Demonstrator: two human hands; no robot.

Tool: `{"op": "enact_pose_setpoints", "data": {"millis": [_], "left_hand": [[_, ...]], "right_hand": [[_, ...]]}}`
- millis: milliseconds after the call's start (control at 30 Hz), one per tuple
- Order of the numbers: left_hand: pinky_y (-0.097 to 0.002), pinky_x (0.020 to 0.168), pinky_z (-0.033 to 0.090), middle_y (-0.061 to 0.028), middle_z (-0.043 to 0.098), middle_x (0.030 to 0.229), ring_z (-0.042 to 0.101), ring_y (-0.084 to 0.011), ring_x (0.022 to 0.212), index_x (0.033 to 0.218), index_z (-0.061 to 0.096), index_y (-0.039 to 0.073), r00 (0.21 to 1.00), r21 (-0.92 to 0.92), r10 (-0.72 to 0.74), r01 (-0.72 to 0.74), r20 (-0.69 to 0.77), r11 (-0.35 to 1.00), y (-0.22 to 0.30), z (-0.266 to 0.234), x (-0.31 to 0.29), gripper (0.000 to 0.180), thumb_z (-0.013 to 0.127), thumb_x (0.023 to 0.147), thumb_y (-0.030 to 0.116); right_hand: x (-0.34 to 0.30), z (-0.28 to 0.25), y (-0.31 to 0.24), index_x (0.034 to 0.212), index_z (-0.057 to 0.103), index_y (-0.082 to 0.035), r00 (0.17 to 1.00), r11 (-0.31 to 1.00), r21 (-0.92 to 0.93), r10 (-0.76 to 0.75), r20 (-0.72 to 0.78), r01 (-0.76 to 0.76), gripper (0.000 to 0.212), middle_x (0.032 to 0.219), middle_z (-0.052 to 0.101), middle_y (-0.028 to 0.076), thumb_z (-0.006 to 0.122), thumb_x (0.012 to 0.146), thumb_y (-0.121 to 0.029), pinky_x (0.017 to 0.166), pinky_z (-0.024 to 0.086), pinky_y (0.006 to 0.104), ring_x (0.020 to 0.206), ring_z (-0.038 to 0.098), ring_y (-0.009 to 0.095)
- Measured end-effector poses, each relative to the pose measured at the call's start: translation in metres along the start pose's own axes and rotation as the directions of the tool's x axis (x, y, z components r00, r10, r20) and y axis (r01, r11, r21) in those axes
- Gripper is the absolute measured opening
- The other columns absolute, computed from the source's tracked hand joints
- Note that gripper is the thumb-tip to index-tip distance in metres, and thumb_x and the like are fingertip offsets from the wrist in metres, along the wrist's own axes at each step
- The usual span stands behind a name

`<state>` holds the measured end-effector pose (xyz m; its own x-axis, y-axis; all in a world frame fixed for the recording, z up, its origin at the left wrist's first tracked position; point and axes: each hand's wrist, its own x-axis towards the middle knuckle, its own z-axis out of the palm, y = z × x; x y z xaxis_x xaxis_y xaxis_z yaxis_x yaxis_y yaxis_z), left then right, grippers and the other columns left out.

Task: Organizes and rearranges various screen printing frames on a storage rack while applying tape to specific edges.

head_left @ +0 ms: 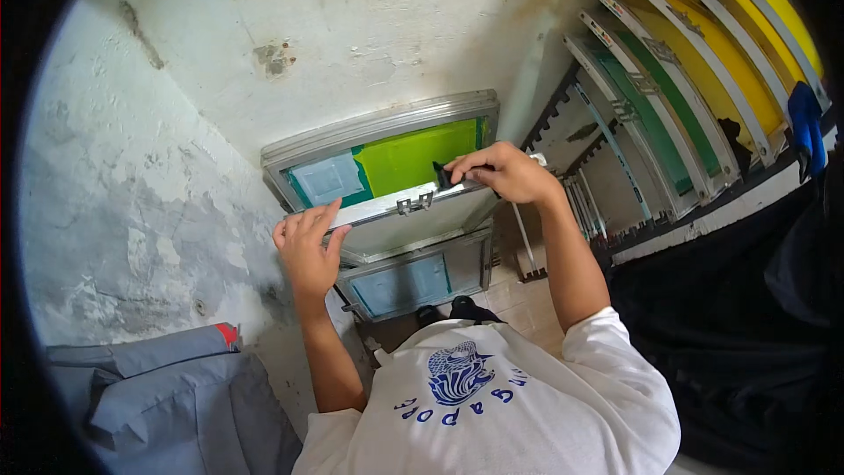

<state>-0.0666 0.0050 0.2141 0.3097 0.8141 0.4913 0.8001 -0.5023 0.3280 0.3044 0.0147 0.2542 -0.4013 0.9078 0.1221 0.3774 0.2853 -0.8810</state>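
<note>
Silvery metal makes up the framed screen (374, 210) near the centre of view, its top bar sloping up towards 2 o'clock, with a small bracket (415, 203) on its near face. At its 8 o'clock end, the person's left hand (308, 251) rests with fingers spread over the bar and thumb out on the near side; whether they pinch or merely steady it, one cannot tell. Towards 2 o'clock, the right hand (514, 174) has its fingers curled closed on a black piece (442, 175) at the bar.

The tightest risk seems to be crowding: a stack of frames (378, 127) with a green panel (418, 154) leans at 12 o'clock, and a lower frame (418, 286) with a pale blue panel stands at 6 o'clock. A tilt either way could scrape a mesh or topple a neighbour. If the left fingers are only resting, that end might drop or twist, since the right fingers are taken up with the black piece. A slip towards 6 o'clock could bring metal down near the shoes (470, 308). Swinging wide towards 3 o'clock might knock the rack of screens (673, 136).
</note>
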Motion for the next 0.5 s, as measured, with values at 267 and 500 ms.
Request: {"op": "enact_pose_setpoints", "data": {"millis": [267, 500], "left_hand": [[-0.0420, 0.109, 0.029, 0.0001, 0.073, 0.118, 0.059, -0.0231, 0.108, 0.129, 0.075, 0.019, 1.000, 0.015, 0.005, -0.005, -0.023, 1.000, 0.023, 0.015, 0.015, 0.039, 0.075, 0.092, 0.032], [-0.0410, 0.109, 0.029, -0.0004, 0.073, 0.117, 0.059, -0.0227, 0.108, 0.128, 0.076, 0.018, 1.000, 0.035, -0.023, 0.023, 0.000, 0.999, 0.060, 0.002, 0.018, 0.040, 0.076, 0.091, 0.033]], "right_hand": [[0.014, 0.075, -0.023, 0.110, 0.074, -0.005, 0.864, 0.944, -0.166, -0.328, -0.383, 0.285, 0.017, 0.085, 0.071, 0.013, 0.067, 0.100, -0.018, 0.071, 0.051, 0.0386, 0.075, 0.067, 0.028], [0.011, 0.075, -0.023, 0.082, 0.062, -0.001, 0.708, 0.935, -0.194, -0.351, -0.613, 0.296, 0.025, 0.074, 0.059, 0.018, 0.066, 0.100, -0.017, 0.064, 0.044, 0.0449, 0.070, 0.058, 0.038]]}}
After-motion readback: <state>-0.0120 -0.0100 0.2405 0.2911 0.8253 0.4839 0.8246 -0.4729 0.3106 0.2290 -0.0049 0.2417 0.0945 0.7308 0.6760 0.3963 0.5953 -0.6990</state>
